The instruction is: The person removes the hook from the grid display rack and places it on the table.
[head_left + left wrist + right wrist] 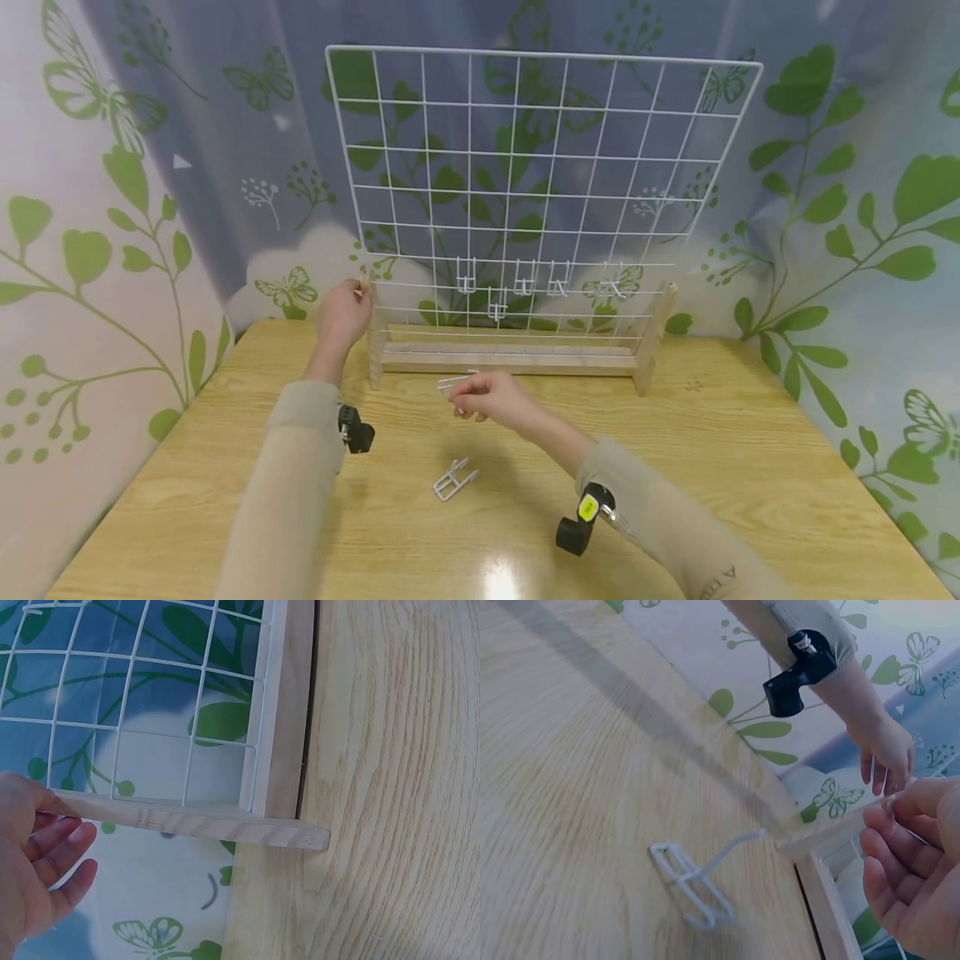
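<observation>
My left hand [345, 312] pinches the top of the left wooden upright [187, 823] of a stand; its other fingers hang loosely bent in the left wrist view. My right hand [495, 398] is in front of the stand's base, thumb and forefinger pinching a white wire hook [450, 382] whose prongs point left. In the right wrist view only a small white end shows between the fingertips. Another white wire hook [454, 480] lies on the table, nearer to me. The white wire grid [536, 150] stands in the wooden stand, with several hooks [497, 305] hung on its lower part.
The wooden table [712, 483] carries the stand, whose crossbar [510, 362] runs low between the uprights. The right upright [655, 337] stands at the far side. Behind hangs a curtain [285, 150] with leaves and butterflies. A small black camera is on each wrist.
</observation>
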Tool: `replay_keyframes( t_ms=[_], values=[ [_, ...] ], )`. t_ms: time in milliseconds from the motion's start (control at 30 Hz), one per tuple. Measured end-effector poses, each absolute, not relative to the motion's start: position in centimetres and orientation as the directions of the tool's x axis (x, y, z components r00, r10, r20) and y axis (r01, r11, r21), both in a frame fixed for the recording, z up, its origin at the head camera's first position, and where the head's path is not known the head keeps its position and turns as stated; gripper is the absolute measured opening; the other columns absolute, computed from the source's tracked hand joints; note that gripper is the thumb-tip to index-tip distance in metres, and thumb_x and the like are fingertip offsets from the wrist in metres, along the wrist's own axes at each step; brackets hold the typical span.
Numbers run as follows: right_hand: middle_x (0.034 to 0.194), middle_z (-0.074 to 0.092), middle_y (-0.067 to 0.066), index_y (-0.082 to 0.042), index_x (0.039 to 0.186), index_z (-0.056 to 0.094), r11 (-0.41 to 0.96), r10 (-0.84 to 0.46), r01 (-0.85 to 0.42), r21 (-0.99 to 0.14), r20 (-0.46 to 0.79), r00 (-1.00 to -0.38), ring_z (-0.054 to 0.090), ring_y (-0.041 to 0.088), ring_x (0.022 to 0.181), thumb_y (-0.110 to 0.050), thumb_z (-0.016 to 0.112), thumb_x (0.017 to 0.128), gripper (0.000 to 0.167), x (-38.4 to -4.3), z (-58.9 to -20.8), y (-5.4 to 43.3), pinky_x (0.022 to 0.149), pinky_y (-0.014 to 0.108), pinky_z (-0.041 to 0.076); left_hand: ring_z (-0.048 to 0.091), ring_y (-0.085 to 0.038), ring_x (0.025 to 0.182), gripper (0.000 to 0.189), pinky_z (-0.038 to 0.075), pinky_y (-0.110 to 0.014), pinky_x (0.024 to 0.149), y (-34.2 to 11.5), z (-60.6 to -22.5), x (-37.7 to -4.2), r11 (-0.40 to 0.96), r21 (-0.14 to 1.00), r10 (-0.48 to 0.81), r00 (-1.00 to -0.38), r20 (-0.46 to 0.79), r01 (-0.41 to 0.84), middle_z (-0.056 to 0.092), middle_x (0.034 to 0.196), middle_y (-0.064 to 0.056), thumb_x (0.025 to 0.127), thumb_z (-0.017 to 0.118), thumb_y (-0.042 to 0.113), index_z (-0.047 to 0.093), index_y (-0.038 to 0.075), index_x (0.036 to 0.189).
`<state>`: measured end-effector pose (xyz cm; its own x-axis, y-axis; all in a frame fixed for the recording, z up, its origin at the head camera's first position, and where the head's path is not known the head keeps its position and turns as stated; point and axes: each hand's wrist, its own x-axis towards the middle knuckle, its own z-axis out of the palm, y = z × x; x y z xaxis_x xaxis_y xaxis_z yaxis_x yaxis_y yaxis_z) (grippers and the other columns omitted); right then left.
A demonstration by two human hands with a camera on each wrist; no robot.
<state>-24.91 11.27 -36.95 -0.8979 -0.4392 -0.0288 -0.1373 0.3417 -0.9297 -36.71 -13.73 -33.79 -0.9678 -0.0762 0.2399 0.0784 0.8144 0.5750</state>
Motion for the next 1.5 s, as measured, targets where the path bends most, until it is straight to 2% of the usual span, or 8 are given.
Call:
replay_keyframes(
  t_ms=[300,500,667,767,1033,1167,1500],
  values=[
    [0.083,0.068,0.005,0.007,0.103,0.064,0.383,-0.466,-0.109,-0.917,-0.089,-0.880,0.061,0.014,0.074,-0.012,0.059,0.089,0.025,-24.4,-40.1,15.5,0.067,0.033,0.051,0.060,-0.032,0.083,0.037,0.046,-0.040,0.064,-13.7,-34.0,-36.7,0.821,0.567,-0.086,-0.967,0.239,0.067,0.063,0.101,-0.018,0.096,0.041,0.022,0.054,0.000,0.121],
    [0.082,0.067,0.009,0.010,0.103,0.063,0.363,-0.494,-0.076,-0.929,-0.123,-0.861,0.059,0.020,0.073,-0.011,0.059,0.089,0.026,-23.4,-41.4,17.7,0.065,0.036,0.050,0.059,-0.032,0.083,0.037,0.046,-0.041,0.065,-13.6,-33.8,-36.6,0.819,0.570,-0.087,-0.967,0.239,0.067,0.063,0.102,-0.018,0.096,0.041,0.022,0.053,0.000,0.122],
    [0.086,0.066,0.015,0.009,0.101,0.064,0.365,-0.487,-0.019,-0.931,-0.173,-0.856,0.055,0.016,0.070,-0.010,0.060,0.088,0.024,-22.5,-41.9,18.7,0.062,0.029,0.045,0.059,-0.031,0.082,0.036,0.046,-0.040,0.065,-13.4,-33.6,-36.7,0.819,0.571,-0.088,-0.967,0.238,0.066,0.063,0.102,-0.018,0.096,0.041,0.022,0.054,-0.001,0.121],
    [0.086,0.066,0.015,0.008,0.099,0.066,0.381,-0.491,-0.014,-0.924,-0.189,-0.850,0.056,0.015,0.071,-0.010,0.060,0.087,0.022,-21.9,-42.1,19.1,0.063,0.030,0.046,0.060,-0.032,0.082,0.036,0.046,-0.040,0.066,-13.4,-33.6,-36.7,0.822,0.567,-0.090,-0.968,0.233,0.060,0.063,0.102,-0.018,0.096,0.041,0.022,0.054,0.000,0.121],
    [0.074,0.065,0.003,0.004,0.092,0.068,0.407,-0.547,-0.017,-0.913,-0.228,-0.806,0.054,0.010,0.064,-0.009,0.061,0.084,0.017,-20.8,-42.8,19.0,0.057,0.023,0.044,0.060,-0.033,0.086,0.036,0.046,-0.043,0.070,-13.4,-33.7,-36.6,0.819,0.571,-0.102,-0.968,0.230,0.050,0.063,0.104,-0.019,0.095,0.040,0.021,0.055,-0.001,0.120],
    [0.073,0.065,0.004,0.006,0.093,0.067,0.393,-0.572,0.014,-0.920,-0.256,-0.779,0.055,0.010,0.063,-0.009,0.061,0.085,0.018,-20.5,-43.1,18.8,0.056,0.022,0.043,0.060,-0.034,0.087,0.036,0.047,-0.043,0.070,-13.5,-33.7,-36.6,0.824,0.564,-0.099,-0.967,0.233,0.051,0.063,0.104,-0.019,0.095,0.040,0.021,0.054,-0.001,0.120],
    [0.074,0.066,0.007,0.006,0.095,0.067,0.404,-0.579,0.023,-0.914,-0.276,-0.767,0.058,0.010,0.064,-0.012,0.061,0.086,0.021,-20.3,-42.9,18.2,0.056,0.022,0.045,0.060,-0.035,0.088,0.037,0.047,-0.044,0.072,-13.5,-33.6,-36.7,0.829,0.557,-0.094,-0.970,0.226,0.049,0.062,0.106,-0.019,0.096,0.039,0.022,0.053,-0.001,0.122]
  ],
)
